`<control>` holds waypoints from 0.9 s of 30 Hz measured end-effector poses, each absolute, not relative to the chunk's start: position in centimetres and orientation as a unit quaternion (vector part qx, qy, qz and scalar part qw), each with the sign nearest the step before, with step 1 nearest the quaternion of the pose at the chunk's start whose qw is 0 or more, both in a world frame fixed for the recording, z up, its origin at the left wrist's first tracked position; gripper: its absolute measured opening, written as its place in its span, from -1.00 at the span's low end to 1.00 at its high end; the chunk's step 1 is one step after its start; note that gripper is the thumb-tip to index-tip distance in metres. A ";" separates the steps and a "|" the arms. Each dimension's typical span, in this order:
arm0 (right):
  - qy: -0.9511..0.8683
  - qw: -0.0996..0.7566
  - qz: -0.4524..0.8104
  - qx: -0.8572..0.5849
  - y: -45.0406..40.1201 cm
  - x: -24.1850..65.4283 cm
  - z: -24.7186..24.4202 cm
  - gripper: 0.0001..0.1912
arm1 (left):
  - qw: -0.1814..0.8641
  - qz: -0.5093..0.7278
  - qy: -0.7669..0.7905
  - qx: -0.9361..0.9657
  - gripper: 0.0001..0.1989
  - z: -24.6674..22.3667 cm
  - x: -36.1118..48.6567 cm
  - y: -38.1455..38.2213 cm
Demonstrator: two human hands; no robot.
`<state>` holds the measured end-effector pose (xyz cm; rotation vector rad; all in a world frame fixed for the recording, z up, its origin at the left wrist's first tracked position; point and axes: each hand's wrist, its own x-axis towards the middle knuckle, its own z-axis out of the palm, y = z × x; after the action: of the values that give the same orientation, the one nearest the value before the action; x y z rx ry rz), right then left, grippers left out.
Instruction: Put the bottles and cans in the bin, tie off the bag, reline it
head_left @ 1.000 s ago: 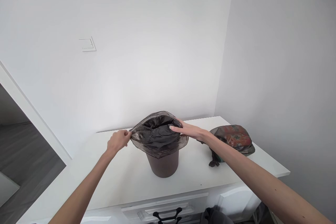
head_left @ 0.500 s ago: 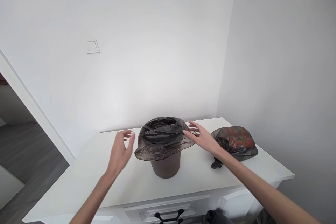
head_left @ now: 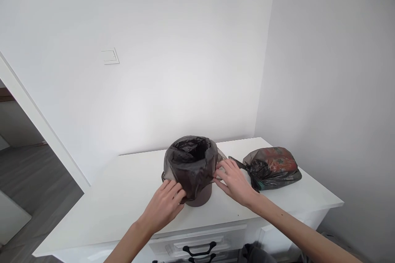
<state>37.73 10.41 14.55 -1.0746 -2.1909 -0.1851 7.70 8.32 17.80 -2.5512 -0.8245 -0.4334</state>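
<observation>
A dark brown trash bin (head_left: 199, 202) stands upright on the white cabinet top. A thin black trash bag (head_left: 193, 172) lines it, its upper part folded down over the outside of the rim. My left hand (head_left: 168, 201) is closed on the bag's hanging edge at the front left. On the right side, my right hand (head_left: 231, 178) pinches the same edge with fingertips and thumb. Only the lower front of the bin shows below the bag; the bin's inside is dark.
A knotted, filled black bag (head_left: 274, 166) with reddish contents lies right of the bin. The white cabinet top (head_left: 123, 197) ends at a front edge above drawers with a black handle (head_left: 200, 250). Walls stand behind and to the right; a doorway is at the left.
My left hand has come in from the left and closed on the bag's edge. My right hand has moved lower. The bag's front is now pulled further down over the bin, and its mouth is wider.
</observation>
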 end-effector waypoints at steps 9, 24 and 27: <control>-0.721 0.506 0.082 -0.466 9.1 39.4 18.4 -0.79 | 0.094 -0.328 -0.369 -0.865 -0.56 15.1 5.2 7.0; -0.565 0.396 0.596 -0.411 21.8 34.3 22.4 -0.38 | -0.480 -0.429 -0.565 -0.516 -0.50 23.6 8.2 23.2; -0.519 0.399 0.648 -0.391 22.0 34.5 22.0 -0.56 | -0.495 -0.431 -0.570 -0.494 -0.58 22.4 7.9 24.4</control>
<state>34.50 22.02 22.04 -0.9885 -1.3129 1.6391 7.87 24.43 22.41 -2.3764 -2.7393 -2.0722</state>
